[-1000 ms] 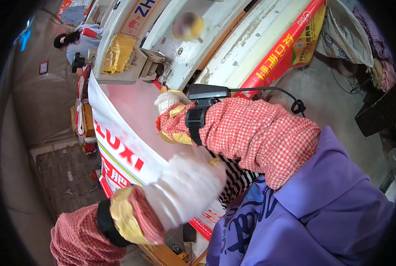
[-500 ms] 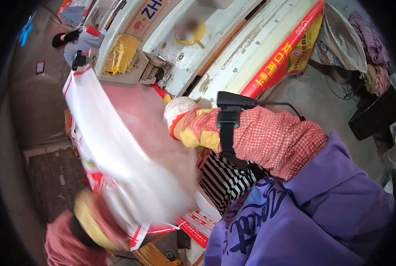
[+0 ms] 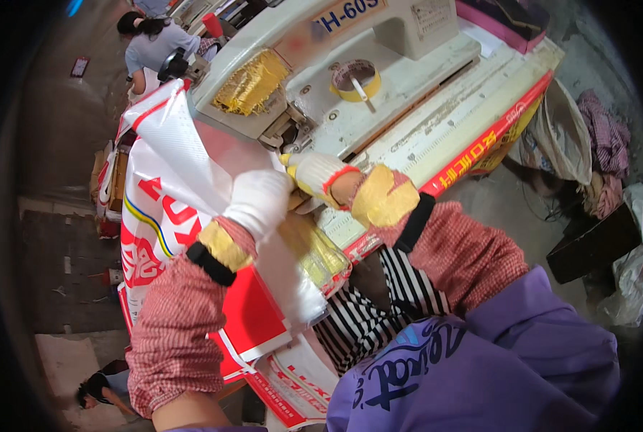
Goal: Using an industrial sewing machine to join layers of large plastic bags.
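A white plastic sack (image 3: 167, 209) with red print and a blue-yellow stripe spreads left of the sewing machine (image 3: 401, 43), its upper edge beside the machine head. My left hand (image 3: 260, 200), in a white knitted glove, is closed on the sack's near side. Just right of it, my right hand (image 3: 320, 176), in a white glove with yellow fingertips, has its fingers together at the sack's edge below the needle area. The fingertips of the left hand are partly hidden. Under both hands hangs a pale, see-through part of the sack (image 3: 300, 266).
A yellow tape roll (image 3: 355, 81) lies on the machine bed. Yellow woven cloth (image 3: 253, 83) covers part of the machine head. More printed sacks (image 3: 285, 396) lie below my hands. A dark box (image 3: 595, 241) and cloth bundles stand at right. Another person (image 3: 152, 47) works at far left.
My left hand has come up from the lower left to beside the right hand. The sack, blurred in mid-swing before, now lies against the machine with its print showing.
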Available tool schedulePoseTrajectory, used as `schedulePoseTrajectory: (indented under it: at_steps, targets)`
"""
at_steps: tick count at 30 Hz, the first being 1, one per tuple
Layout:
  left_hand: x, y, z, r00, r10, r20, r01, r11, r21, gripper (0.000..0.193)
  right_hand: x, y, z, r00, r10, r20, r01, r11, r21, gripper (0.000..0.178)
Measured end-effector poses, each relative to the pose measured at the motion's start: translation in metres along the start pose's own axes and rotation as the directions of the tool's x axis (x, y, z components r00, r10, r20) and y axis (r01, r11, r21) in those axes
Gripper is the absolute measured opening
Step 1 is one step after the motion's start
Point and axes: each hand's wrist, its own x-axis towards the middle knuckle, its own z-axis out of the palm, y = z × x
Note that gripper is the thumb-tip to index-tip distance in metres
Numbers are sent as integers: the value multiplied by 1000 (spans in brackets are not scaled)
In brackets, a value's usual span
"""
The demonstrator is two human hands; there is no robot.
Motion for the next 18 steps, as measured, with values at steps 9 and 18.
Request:
schedulePoseTrajectory:
  at_steps: [9, 18]
  targets:
    - [-31, -77, 10, 982, -139, 131, 138, 990, 18, 12, -27, -19, 66, 912, -395, -107, 126, 520, -845, 62]
    - [-286, -20, -111, 361, -463, -810, 432, 852, -295, 16, -26, -67, 119, 391, -863, 320, 574, -43, -818, 9]
